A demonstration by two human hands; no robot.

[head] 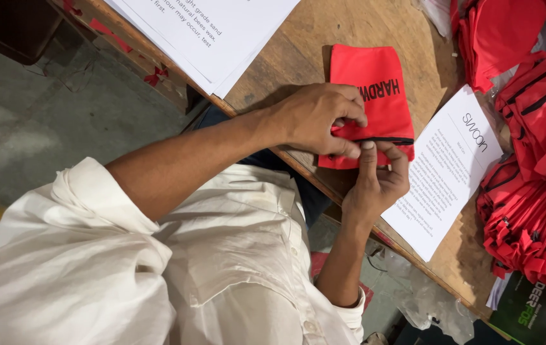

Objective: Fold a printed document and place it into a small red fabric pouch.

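Fingers (350, 148) of the left hand (314, 118) pinched the red pouch (375, 96) beside its black zipper (388, 140), while the right hand (375, 182), at six o'clock of it, gripped the lower edge. The pouch lay on the tabletop (298, 51), a printed sheet (445, 172) at four o'clock. Holding the fabric taut along the zipper seemed wise.
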